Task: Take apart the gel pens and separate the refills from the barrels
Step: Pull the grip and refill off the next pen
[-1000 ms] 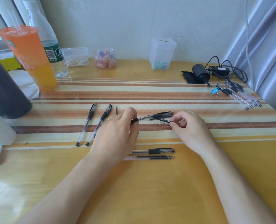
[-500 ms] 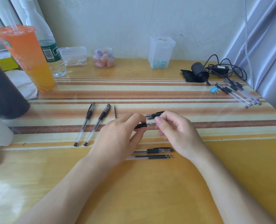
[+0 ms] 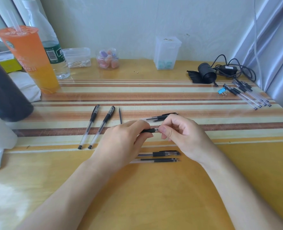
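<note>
The clear-barrelled gel pen with a black rubber sleeve [image 3: 148, 130] is held level over the yellow wooden worktop [image 3: 154, 196], bridging both hands. The left hand [image 3: 120, 140] has its grip wrapped round the sleeve. The right hand [image 3: 183, 135] has its grip pinching the tip end.

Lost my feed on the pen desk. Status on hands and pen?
Left hand grips pen by black grip. Right hand pinches its tip end. Pen held above table. Nothing in the way; other pens lie clear.
</note>
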